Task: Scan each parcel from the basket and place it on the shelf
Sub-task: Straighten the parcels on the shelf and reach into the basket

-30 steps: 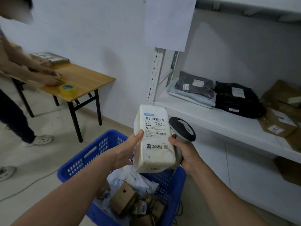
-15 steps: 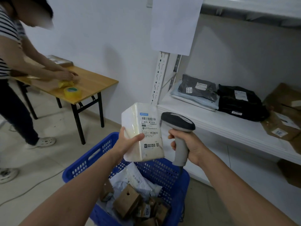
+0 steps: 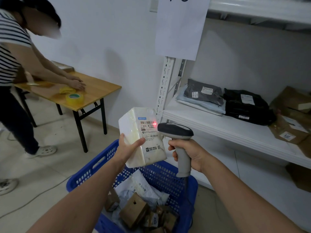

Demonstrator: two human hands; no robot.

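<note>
My left hand (image 3: pixel 129 147) grips a white box parcel (image 3: pixel 134 125) from below, above the blue basket (image 3: pixel 90 167). The parcel's label faces the grey barcode scanner (image 3: pixel 175 132), which my right hand (image 3: pixel 190 154) holds by its handle just to the parcel's right. A red light spot shines on the label's barcode. The basket holds several small brown boxes (image 3: pixel 133 211) and white bags (image 3: pixel 144 187). The white shelf (image 3: pixel 218 125) to the right carries grey, black and brown parcels.
Another person (image 3: pixel 15 68) bends over a wooden table (image 3: pixel 99 89) at the left, with a yellow tape roll (image 3: pixel 74 98) on it. A cable runs over the floor. A paper sheet (image 3: pixel 180 26) hangs on the shelf post. A brown box (image 3: pixel 299 177) sits under the shelf.
The parcel has moved left and turned its label toward the scanner. My right hand has brought the scanner level beside it, and the red light now falls on the barcode.
</note>
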